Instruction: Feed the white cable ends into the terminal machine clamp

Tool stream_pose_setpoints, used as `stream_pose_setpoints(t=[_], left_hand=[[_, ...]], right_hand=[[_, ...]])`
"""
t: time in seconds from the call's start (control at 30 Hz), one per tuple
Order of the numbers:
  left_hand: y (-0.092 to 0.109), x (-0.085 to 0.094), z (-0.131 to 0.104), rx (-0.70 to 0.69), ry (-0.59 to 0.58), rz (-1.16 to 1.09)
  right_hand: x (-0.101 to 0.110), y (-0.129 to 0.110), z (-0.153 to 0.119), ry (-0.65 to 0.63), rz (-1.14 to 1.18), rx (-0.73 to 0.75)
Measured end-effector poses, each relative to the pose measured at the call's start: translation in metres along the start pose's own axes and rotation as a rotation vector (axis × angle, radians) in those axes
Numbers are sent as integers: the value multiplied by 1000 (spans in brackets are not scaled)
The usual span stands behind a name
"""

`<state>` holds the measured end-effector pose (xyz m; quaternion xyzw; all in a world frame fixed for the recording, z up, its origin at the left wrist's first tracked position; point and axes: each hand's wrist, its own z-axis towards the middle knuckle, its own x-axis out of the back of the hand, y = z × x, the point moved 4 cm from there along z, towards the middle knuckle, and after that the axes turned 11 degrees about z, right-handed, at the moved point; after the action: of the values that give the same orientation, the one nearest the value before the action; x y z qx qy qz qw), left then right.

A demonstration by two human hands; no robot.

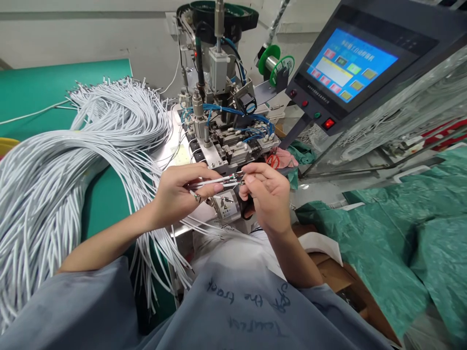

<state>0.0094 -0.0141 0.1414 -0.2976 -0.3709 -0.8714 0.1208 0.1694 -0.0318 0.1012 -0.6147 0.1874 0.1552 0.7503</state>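
My left hand (pixel 186 189) is closed around a few white cables (pixel 215 180), pinching them between thumb and fingers near their ends. The stripped ends, with small coloured wires and metal tips, point right toward my right hand (pixel 265 192). That hand's thumb and forefinger are pinched together at the cable tips, its other fingers curled. Both hands are in front of a machine (pixel 233 141) with metal slides and blue air hoses. A large bundle of white cables (pixel 120 112) lies to the left, some strands hanging down past my left forearm.
A control panel with a lit blue screen (pixel 350 65) stands at upper right. Near it is a green spool of wire (pixel 272 63). The bundle rests on a green table (pixel 22 92). Green plastic sheeting (pixel 372 243) and a cardboard box (pixel 332 272) are at the right.
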Motion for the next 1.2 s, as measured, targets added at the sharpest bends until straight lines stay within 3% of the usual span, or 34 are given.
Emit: stream_pose_setpoints(t=[0.47,0.67,1.2], left_hand=[[-11,-5,1,262,-101,-200],[-11,-6,2,265,-116,-186],[-14,-9,0,319,-194,-234]], right_hand=[[-3,7,4,-5,224,-259],[1,6,3,24,151,-187],[-4,9,-1,46,382,-487]])
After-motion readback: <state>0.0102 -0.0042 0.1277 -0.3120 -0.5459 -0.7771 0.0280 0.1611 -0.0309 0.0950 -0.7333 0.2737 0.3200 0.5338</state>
